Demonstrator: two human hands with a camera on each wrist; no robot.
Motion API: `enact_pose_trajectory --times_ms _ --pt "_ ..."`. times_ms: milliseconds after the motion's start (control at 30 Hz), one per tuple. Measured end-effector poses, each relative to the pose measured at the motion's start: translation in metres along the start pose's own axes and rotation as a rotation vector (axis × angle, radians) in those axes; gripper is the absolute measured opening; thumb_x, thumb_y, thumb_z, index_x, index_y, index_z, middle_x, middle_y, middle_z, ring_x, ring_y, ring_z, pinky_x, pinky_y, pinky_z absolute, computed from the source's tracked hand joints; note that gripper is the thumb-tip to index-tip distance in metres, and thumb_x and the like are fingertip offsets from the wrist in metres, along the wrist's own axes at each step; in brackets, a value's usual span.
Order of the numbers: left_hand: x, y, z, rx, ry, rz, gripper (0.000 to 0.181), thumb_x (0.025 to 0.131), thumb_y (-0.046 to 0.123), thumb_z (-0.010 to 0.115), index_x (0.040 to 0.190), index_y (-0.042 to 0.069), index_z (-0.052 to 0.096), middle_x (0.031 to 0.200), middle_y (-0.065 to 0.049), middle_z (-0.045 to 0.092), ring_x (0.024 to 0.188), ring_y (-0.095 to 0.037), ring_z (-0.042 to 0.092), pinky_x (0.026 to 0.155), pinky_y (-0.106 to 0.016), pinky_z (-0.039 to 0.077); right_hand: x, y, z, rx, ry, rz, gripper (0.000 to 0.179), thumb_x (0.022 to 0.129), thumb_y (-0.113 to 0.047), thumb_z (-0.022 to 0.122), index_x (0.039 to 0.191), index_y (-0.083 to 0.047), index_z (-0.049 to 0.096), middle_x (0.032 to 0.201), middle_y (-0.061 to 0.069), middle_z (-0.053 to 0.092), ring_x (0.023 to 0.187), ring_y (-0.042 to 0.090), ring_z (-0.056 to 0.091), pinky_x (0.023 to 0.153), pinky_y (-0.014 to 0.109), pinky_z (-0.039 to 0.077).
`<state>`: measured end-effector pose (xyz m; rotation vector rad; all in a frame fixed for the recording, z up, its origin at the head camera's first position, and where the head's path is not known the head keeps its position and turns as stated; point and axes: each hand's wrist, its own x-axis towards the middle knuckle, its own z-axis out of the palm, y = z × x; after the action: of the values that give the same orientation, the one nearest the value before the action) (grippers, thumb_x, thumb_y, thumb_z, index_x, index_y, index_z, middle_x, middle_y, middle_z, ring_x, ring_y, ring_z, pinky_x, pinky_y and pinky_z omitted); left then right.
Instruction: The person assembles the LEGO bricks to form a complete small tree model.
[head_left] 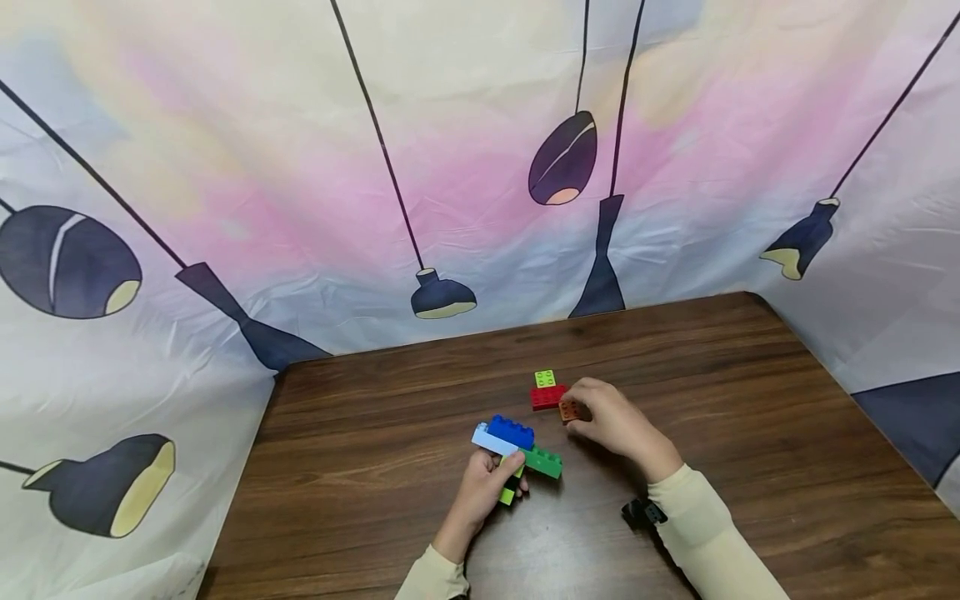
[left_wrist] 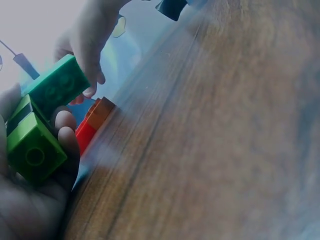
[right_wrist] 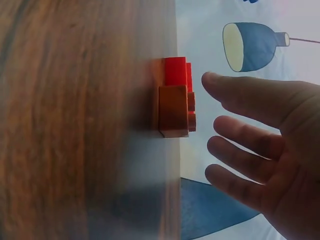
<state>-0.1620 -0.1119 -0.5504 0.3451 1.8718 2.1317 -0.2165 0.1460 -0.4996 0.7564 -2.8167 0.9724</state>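
My left hand [head_left: 483,482] grips a toy-brick build, thumb across its front. The build joins a blue brick [head_left: 512,431], a light blue brick [head_left: 494,442], a green brick [head_left: 543,462] and, lower down, black and lime bricks; the lime brick [left_wrist: 36,150] faces the left wrist camera. Over the orange brick [right_wrist: 173,111] hovers my right hand [head_left: 611,417], its fingers spread and apart from it in the right wrist view. That orange brick sits on the table beside a red brick [head_left: 547,397].
Behind the red brick lies a small lime brick [head_left: 544,379]. The brown wooden table [head_left: 360,467] ends at a fabric backdrop [head_left: 465,208] printed with hanging lamps. A black device [head_left: 642,513] is strapped at the right wrist.
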Motion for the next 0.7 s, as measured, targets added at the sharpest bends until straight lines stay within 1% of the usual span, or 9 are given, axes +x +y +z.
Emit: enact_pose_trajectory --times_ms 67,100,167,267,400,500,700 --pt "0.0004 -0.0003 0.0003 0.006 0.005 0.007 0.029 0.107 0.009 0.06 0.104 -0.019 0.062 0.07 -0.017 0.07 0.061 -0.009 0.067 0.059 -0.021 0.056 0.0001 0.0006 0.0007 -0.02 -0.007 0.022 0.029 0.088 -0.006 0.086 0.114 -0.004 0.076 0.109 0.007 0.069 0.097 0.024 0.068 0.082 0.043 0.06" --pt "0.0005 -0.0004 0.0004 0.006 0.005 0.008 0.028 0.107 0.009 0.06 0.104 -0.019 0.062 0.071 -0.02 0.07 0.062 -0.009 0.067 0.059 -0.021 0.057 -0.0002 0.0008 0.0009 -0.03 -0.014 0.035 0.028 0.088 -0.006 0.086 0.114 -0.004 0.076 0.109 0.007 0.069 0.097 0.024 0.068 0.083 0.043 0.06" --pt "0.0004 -0.0005 0.0004 0.001 0.001 0.004 0.026 0.108 0.01 0.059 0.109 -0.015 0.064 0.075 -0.026 0.071 0.064 -0.01 0.069 0.061 -0.022 0.058 -0.001 0.0013 0.0016 -0.046 -0.03 0.055 0.027 0.088 -0.006 0.086 0.114 -0.004 0.077 0.11 0.007 0.07 0.098 0.024 0.069 0.084 0.043 0.06" --pt "0.0 -0.0002 0.0 -0.004 -0.009 -0.004 0.028 0.109 0.013 0.058 0.115 -0.014 0.063 0.082 -0.035 0.07 0.066 -0.011 0.07 0.063 -0.024 0.059 -0.0019 0.0016 0.0024 -0.061 -0.053 0.064 0.027 0.089 -0.005 0.085 0.114 -0.004 0.078 0.112 0.007 0.07 0.099 0.025 0.069 0.085 0.044 0.06" --pt "-0.0005 0.0007 -0.0008 -0.004 -0.024 0.005 0.034 0.11 0.016 0.056 0.124 -0.015 0.059 0.091 -0.046 0.066 0.068 -0.011 0.071 0.064 -0.026 0.06 -0.0018 0.0013 0.0029 -0.064 -0.066 0.068 0.024 0.089 -0.005 0.084 0.113 -0.004 0.078 0.108 0.005 0.07 0.096 0.022 0.068 0.082 0.041 0.06" --pt "-0.0002 0.0007 -0.0013 -0.005 -0.031 0.011 0.034 0.11 0.015 0.057 0.126 -0.015 0.058 0.094 -0.046 0.066 0.07 -0.011 0.072 0.065 -0.027 0.061 -0.0009 0.0008 0.0034 -0.057 -0.071 0.069 0.022 0.089 -0.005 0.084 0.111 -0.004 0.079 0.103 0.002 0.068 0.091 0.019 0.066 0.078 0.038 0.059" --pt "0.0002 0.0005 -0.0019 -0.016 -0.037 0.001 0.033 0.105 0.01 0.065 0.126 -0.014 0.059 0.091 -0.034 0.073 0.074 -0.012 0.073 0.066 -0.026 0.06 -0.0001 0.0002 0.0054 -0.042 -0.075 0.032 0.02 0.087 -0.004 0.086 0.105 -0.005 0.08 0.105 0.004 0.071 0.096 0.024 0.069 0.082 0.043 0.059"
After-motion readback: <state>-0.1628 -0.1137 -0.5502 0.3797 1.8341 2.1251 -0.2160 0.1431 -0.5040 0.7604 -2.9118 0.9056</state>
